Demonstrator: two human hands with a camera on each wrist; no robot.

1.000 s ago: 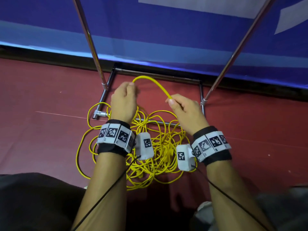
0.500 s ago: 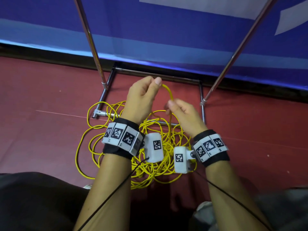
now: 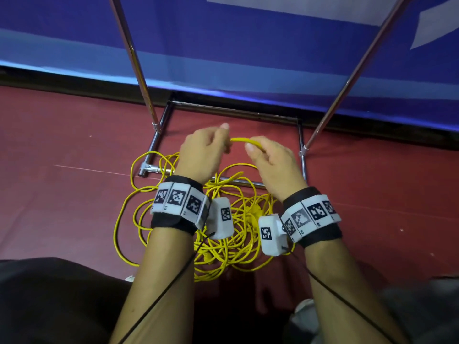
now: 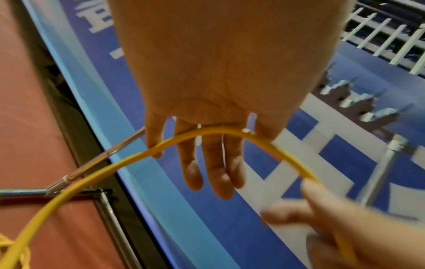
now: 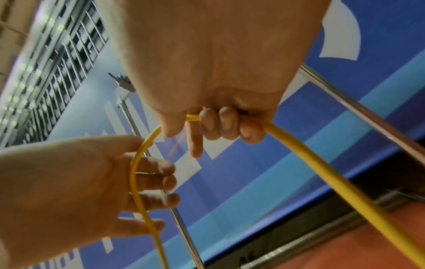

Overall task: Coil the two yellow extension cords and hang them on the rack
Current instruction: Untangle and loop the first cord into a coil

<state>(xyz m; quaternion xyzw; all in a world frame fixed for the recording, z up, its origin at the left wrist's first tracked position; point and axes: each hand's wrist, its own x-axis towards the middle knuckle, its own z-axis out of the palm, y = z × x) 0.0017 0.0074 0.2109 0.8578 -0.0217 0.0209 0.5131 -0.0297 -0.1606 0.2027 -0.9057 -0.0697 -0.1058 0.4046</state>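
A blue banner [image 3: 248, 58] stands along the far edge of the red floor [image 3: 62, 194]. In front of it is the metal rack [image 3: 236, 112]: 2 slanting chrome poles rise from a rectangular base frame that lies on the floor.

The yellow extension cords [image 3: 223, 232] lie in a loose tangled heap on the floor, draped over the near bar of the rack's base and spreading toward the person; they are not coiled, and which strand belongs to which cord cannot be told. 1 strand rises from the heap to both hands and arches between them above the base frame.

The left hand [image 3: 201, 155] is mostly open: in the left wrist view its fingers [image 4: 216, 163] hang nearly straight and the strand runs across their base, with the thumb's hold hidden. The right hand [image 3: 273, 160] is closed around the same strand: in the right wrist view 3 fingers [image 5: 227, 123] curl over the cord while the index finger points out. The 2 hands are near each other, with a short arc of cord showing between them.
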